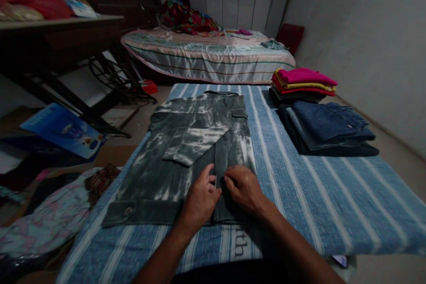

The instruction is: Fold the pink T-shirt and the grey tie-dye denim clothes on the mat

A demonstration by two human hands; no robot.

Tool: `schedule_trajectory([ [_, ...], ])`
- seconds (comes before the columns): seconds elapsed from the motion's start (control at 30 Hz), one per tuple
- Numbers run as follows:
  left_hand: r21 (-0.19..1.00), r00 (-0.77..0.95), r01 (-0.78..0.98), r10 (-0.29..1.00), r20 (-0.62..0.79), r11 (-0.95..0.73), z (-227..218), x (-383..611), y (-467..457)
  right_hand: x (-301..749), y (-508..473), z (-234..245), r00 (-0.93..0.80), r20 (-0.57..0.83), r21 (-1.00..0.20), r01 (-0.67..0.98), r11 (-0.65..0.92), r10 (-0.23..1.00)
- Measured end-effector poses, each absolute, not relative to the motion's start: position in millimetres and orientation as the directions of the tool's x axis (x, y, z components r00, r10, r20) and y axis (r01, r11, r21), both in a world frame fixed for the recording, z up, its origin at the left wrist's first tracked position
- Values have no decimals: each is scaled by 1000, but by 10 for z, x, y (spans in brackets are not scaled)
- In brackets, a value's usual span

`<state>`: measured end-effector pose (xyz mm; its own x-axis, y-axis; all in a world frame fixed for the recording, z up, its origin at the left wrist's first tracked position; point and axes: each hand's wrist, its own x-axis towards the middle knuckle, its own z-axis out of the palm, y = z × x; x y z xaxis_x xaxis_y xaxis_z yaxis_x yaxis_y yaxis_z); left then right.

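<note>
A dark grey-green jacket (pixel 159 173) with pale bleached streaks lies spread on a blue and white striped cloth (pixel 293 213). One sleeve (pixel 196 142) is folded across its front, and a buttoned waistband runs along the near edge. My left hand (pixel 202 197) rests beside the front opening near the hem, its fingers loosely bent and apart. Just across the opening, my right hand (pixel 244 186) has its fingers curled and pinched at the jacket's front edge. The fabric under the right fingertips is mostly hidden.
Folded jeans (pixel 328 124) and a pile of folded pink, yellow, red and dark clothes (pixel 304 80) sit at the right. Beyond is a bed (pixel 213 60). On the left are a sewing-machine table (pixel 60 31), a blue box (pixel 63 131) and heaped cloth (pixel 56 213).
</note>
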<state>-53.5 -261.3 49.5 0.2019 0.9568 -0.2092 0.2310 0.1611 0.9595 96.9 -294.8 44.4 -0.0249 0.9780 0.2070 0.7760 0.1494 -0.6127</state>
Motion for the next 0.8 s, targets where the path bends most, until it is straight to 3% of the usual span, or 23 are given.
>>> schedule_trajectory([
  [0.1,890,238,448,971,-27,-85,409,-617,-2579,949,-3084,389,-138,185,-524,824,216,973],
  [0.23,722,323,637,944,67,-269,490,-684,-2543,888,-3158,368,-177,121,-416,884,212,977],
  [0.4,764,425,534,896,128,-362,737,-407,-2372,861,-3145,389,-177,105,-400,893,205,978],
  [0.53,806,633,368,760,147,-463,710,121,-2086,849,-3142,383,-188,166,-403,883,240,968],
  [0.63,757,746,287,632,207,-587,531,461,-1868,833,-3142,373,-186,180,-400,883,245,966],
  [0.8,565,807,396,567,162,-724,242,652,-1646,800,-3131,341,-160,161,-373,904,210,974],
])
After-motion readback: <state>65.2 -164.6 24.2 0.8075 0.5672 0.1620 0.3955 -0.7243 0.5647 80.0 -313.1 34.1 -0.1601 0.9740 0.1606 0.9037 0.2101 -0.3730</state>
